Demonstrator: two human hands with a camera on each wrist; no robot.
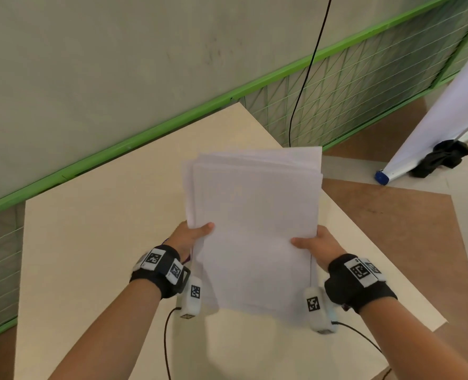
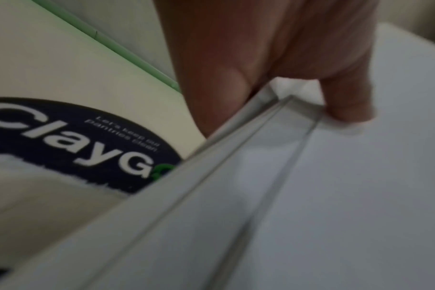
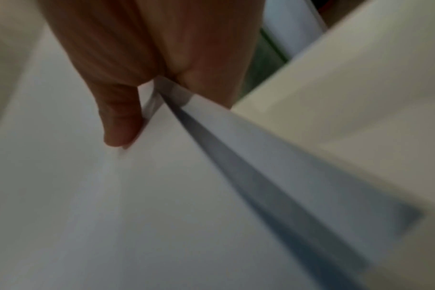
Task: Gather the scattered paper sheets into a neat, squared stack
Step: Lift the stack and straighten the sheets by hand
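A bundle of white paper sheets [image 1: 254, 220] is held up above the cream table [image 1: 95, 242]. Its far edges are uneven, with several sheets fanned out at the top left. My left hand [image 1: 191, 235] pinches the bundle's left edge, thumb on top. My right hand [image 1: 316, 244] pinches the right edge the same way. In the left wrist view the thumb [image 2: 348, 100] lies on the top sheet [image 2: 360, 196] and fingers sit beneath the layered edges. In the right wrist view the thumb [image 3: 119, 121] presses on the sheets [image 3: 112, 215]. The bundle's near end is blurred.
A green-framed mesh fence [image 1: 337, 86] runs behind the table, with a black cable [image 1: 307, 78] hanging before it. A rolled white banner with a blue cap [image 1: 382, 177] and a black cloth [image 1: 441, 157] lie on the floor at right. A dark round "ClayGo" sticker [image 2: 87, 145] lies on the table.
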